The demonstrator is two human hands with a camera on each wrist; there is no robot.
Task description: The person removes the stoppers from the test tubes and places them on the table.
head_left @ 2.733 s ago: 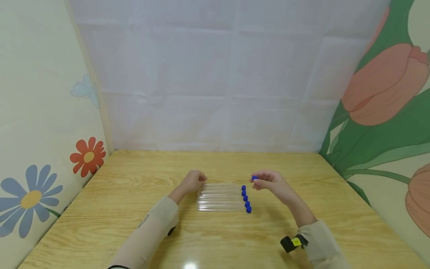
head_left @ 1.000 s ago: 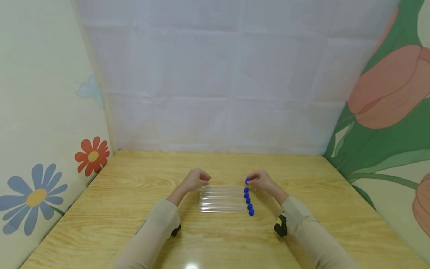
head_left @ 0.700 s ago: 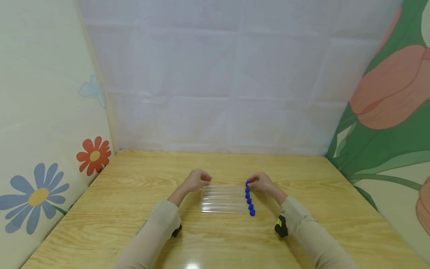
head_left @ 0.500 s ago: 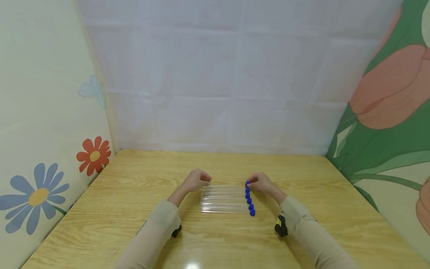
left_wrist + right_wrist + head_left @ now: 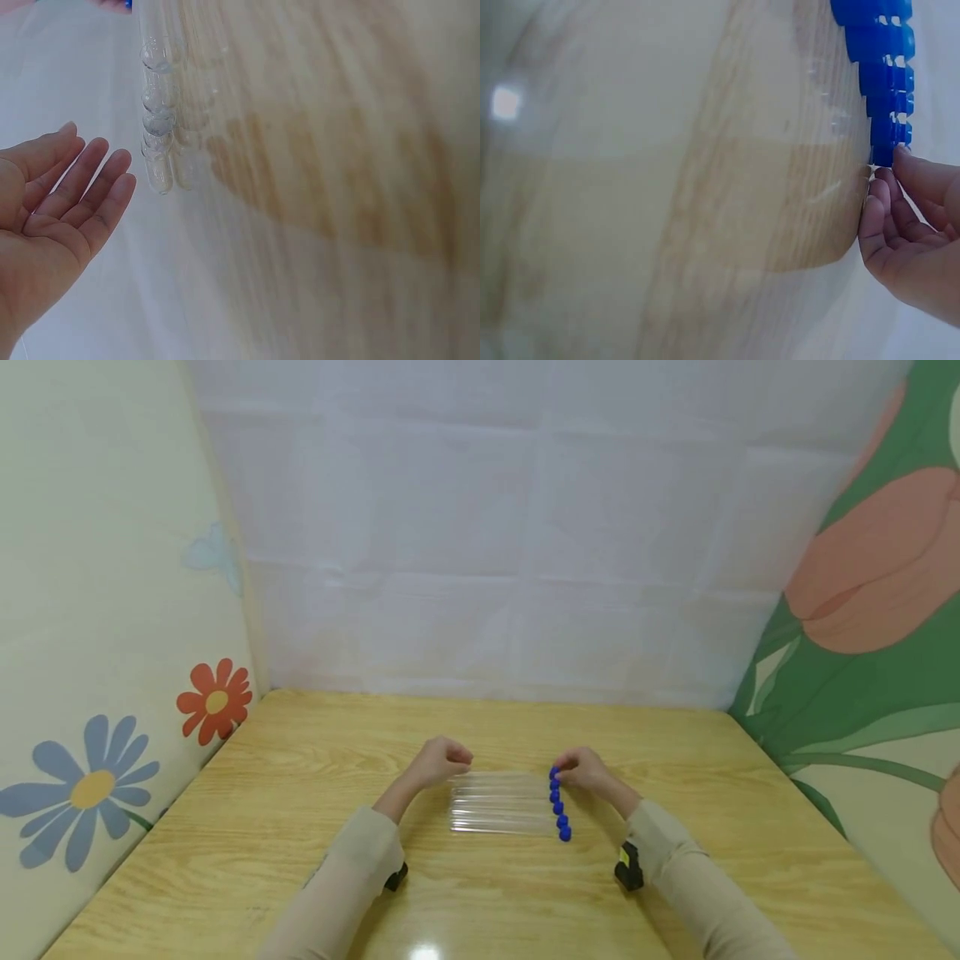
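Several clear test tubes (image 5: 498,802) with blue caps lie side by side on the table, caps toward the right. Their rounded bottoms (image 5: 159,120) show in the left wrist view. My right hand (image 5: 588,771) pinches the blue cap (image 5: 883,154) of the farthest test tube between thumb and fingertips, in line with the other caps (image 5: 877,45). Near the rounded ends, my left hand (image 5: 437,762) hovers beside the tubes. The left wrist view shows its fingers (image 5: 94,191) loosely extended, apart from the glass and holding nothing.
The wood-grain table (image 5: 480,902) meets a white cloth backdrop (image 5: 480,568) at its far edge. Flower-printed panels stand on both sides, a left panel (image 5: 90,577) and a right panel (image 5: 892,743). Each wrist wears a small black camera (image 5: 628,866).
My right hand has moved left with a blue cap and lowered it to the far end of the row of caps. My left hand stays by the rounded ends.
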